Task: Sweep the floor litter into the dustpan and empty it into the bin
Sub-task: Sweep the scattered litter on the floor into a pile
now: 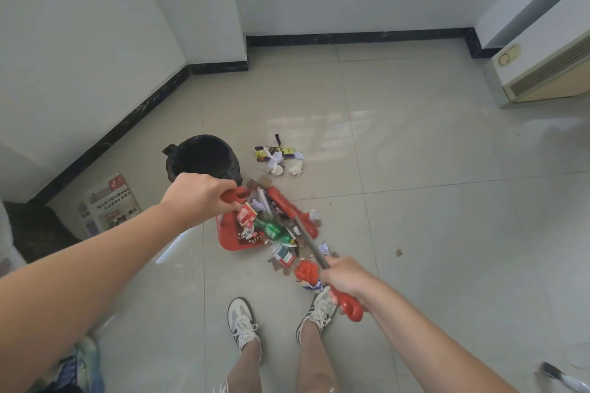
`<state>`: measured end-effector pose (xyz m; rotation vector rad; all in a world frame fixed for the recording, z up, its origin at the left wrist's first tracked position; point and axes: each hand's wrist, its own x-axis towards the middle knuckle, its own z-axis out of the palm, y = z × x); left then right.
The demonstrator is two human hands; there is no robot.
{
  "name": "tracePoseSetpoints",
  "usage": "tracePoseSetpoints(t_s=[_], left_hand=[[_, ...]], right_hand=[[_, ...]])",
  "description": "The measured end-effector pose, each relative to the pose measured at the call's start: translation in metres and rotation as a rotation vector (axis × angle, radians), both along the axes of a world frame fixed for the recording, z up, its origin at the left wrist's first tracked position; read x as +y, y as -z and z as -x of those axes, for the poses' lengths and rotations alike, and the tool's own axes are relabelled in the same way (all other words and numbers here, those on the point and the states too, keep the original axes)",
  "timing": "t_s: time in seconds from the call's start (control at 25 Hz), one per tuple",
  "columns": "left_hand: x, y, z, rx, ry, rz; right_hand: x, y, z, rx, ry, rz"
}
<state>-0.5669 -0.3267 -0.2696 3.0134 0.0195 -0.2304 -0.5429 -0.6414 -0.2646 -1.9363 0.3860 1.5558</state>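
My left hand (199, 193) grips the red handle of a red dustpan (228, 238) that rests on the floor, filled with wrappers and a green bottle (274, 230). My right hand (346, 279) holds the red grip of a broom (293, 212), whose red head lies against the litter at the pan's mouth. More litter (287, 260) lies just right of the pan near my feet, and a second small pile of wrappers and paper (281, 158) sits further away. A bin with a black bag (202, 158) stands just behind my left hand.
A newspaper (107, 204) lies by the left wall next to a dark bag (35, 230). My two sneakers (242, 324) stand at the bottom centre. A cream cabinet unit (542, 73) stands at the right. A small brown scrap (399, 253) lies on the tiles.
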Motion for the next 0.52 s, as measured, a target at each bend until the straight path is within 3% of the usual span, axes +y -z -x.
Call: tracePoseSetpoints(t_s=[0.28,0.52], left_hand=[[0.013,-0.007,0.032,0.012,-0.038,0.078],[0.030,-0.010,0.069,-0.024,-0.188,0.153]], right_hand=[[0.019,0.007,0.020,0.070,-0.019,-0.048],[-0.027,-0.031,-0.001,0.048,0.074,-0.032]])
